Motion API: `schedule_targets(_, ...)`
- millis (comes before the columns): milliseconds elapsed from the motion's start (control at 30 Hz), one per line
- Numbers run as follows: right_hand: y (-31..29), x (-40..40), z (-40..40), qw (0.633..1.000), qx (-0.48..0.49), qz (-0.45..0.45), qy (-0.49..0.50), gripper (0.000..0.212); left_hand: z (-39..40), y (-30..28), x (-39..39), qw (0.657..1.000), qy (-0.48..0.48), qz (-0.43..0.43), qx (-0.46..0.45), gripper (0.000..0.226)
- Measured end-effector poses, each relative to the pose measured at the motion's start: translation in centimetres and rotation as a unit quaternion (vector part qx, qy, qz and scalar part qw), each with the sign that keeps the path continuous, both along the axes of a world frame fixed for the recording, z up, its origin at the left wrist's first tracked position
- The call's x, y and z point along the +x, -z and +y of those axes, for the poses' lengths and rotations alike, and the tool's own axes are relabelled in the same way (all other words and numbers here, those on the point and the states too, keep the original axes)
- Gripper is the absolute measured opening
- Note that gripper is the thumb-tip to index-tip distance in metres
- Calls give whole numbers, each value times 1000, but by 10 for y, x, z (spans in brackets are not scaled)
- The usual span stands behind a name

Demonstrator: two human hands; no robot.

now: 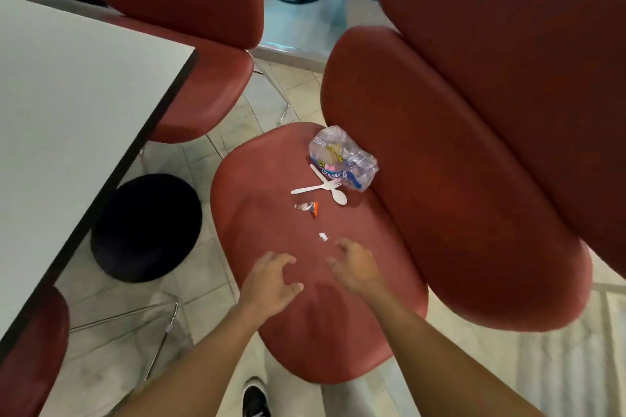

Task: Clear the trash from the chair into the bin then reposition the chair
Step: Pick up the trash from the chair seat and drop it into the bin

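A black-and-white shoe (pixel 256 398) shows at the bottom edge on the tiled floor (pixel 210 257). Above it both forearms reach forward over the red chair (pixel 271 213) seat. The left hand (pixel 271 279) and the right hand (pixel 354 267) hover side by side above the near half of the seat, fingers spread and loosely bent, holding nothing. Just beyond the right hand's fingertips lies a tiny clear scrap (pixel 322 236). Farther on sits a crumpled foil wrapper (pixel 306 207) with an orange end. Beyond that a white plastic fork (pixel 315 187) and spoon (pixel 330 187) lie crossed, touching a crushed clear plastic bag (pixel 342 157) against the backrest. To the left stand a white tabletop (pixel 67 118) and its dark round base (pixel 145 227).
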State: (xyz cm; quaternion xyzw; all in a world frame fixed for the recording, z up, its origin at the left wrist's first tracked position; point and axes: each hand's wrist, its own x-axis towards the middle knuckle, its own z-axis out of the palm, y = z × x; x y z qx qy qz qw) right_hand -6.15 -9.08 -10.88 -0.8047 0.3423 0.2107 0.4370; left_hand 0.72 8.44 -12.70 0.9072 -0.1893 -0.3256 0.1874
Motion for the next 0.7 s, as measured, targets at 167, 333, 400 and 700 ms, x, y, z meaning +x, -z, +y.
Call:
schedule_targets(167, 36, 54, -46, 1000, -21, -4, -13, 48, -64, 34, 47, 999, 21, -48, -5, 59)
schedule_targets(333, 66, 89, -74, 997, -40, -43, -51, 50, -99, 75, 71, 993, 54, -91, -42, 61)
schedule_targets(400, 78, 98, -79, 995, -43, -57, -63, 50, -107, 91, 75, 993, 63, -91, -28, 65)
schedule_targets(700, 136, 138, -87, 961, -151, -112, -201, 53, -119, 146, 73, 989, 111, -38, 84, 98)
